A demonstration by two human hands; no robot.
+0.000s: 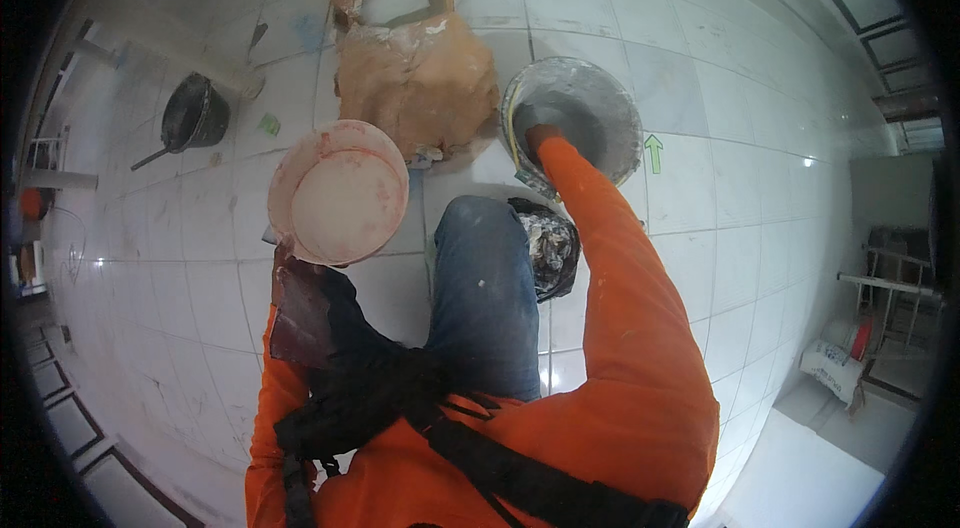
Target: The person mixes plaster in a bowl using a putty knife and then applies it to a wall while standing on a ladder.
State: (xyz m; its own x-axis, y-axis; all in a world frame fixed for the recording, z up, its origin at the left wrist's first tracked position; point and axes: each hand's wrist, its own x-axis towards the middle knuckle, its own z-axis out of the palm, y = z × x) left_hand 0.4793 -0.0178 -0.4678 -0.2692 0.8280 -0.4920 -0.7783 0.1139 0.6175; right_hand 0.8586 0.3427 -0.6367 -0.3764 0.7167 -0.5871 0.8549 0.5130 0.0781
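Right hand down inside the grey bucket, left hand gripping the pale pink basin.
The step in hand looks to be a reach into the bucket, which stands on the tiled floor; the next move, I judge, calls for drawing the right hand clear of the rim while the basin is held level. The left hand is closed on the basin's near edge, left of the raised knee, with whitish material inside. The right fingers are hidden, so I cannot tell whether they grasp anything. A dark flap covers part of the left forearm, perhaps cloth or plastic. The knee partly hides a crumpled black bag; the torn paper sack is cut off at the top.
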